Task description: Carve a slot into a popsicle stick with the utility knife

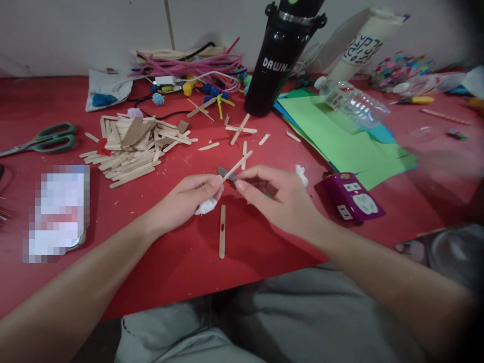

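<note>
My left hand (192,195) pinches a thin wooden stick (239,164) between thumb and fingers, and a wad of white tissue (206,205) is tucked under its palm. My right hand (278,195) is closed around a small cutter with a grey blade (226,173), the blade tip touching the stick near my left fingertips. Both hands hover just above the red table (181,262). Another wooden stick (222,231) with a slot cut in it lies flat on the table just below my hands.
A heap of wooden sticks (130,148) lies to the left, green scissors (45,138) beyond it. A black bottle (280,55), green paper sheets (336,141), a clear plastic bottle (353,101) and a purple power adapter (353,196) stand right. Crossed sticks (240,129) lie behind my hands.
</note>
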The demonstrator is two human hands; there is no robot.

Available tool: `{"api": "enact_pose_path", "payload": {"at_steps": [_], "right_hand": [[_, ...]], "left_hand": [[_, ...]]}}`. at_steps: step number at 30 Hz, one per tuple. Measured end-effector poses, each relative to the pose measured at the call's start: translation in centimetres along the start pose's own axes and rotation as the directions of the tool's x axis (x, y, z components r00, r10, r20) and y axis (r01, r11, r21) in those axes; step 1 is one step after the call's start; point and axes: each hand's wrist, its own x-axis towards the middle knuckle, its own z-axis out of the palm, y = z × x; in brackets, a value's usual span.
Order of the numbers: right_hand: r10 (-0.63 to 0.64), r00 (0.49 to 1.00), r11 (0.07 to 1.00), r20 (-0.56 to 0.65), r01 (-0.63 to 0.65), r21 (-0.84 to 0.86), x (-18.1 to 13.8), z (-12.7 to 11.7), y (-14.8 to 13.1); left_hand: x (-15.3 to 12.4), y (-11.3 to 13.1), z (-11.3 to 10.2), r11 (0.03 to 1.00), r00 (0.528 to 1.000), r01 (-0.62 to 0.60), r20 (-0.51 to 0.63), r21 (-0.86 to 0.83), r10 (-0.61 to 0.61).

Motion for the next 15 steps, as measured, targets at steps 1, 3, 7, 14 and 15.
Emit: {"api": "enact_pose_path", "payload": {"at_steps": [1, 3, 7, 14, 15], "right_hand": [[0.016, 0.999, 1.0, 0.036, -0.017, 0.015, -0.08, 0.17, -0.2], [0.048, 0.996, 0.995, 0.074, -0.053, 0.078, -0.13, 0.44, -0.53], [0.134, 0.986, 0.968, 0.1, -0.152, 0.202, 0.09, 0.54, -0.69], [0.222, 0.966, 0.922, 0.136, -0.253, 0.292, 0.46, 0.37, -0.48], [0.229, 0.964, 0.919, 0.134, -0.259, 0.298, 0.46, 0.41, -0.44]], "left_hand": [[0.01, 0.04, 0.05, 1.0, 1.0, -0.003, 0.007, 0.006, 0.003], [0.02, 0.13, 0.18, 1.0, 1.0, -0.001, 0.012, 0.009, 0.001], [0.05, 0.21, 0.36, 1.0, 1.0, 0.001, 0.027, 0.015, -0.002], [0.08, 0.1, 0.32, 0.997, 0.999, 0.004, 0.046, 0.074, -0.007], [0.07, 0.04, 0.3, 0.997, 0.999, 0.01, 0.04, 0.081, -0.014]]}}
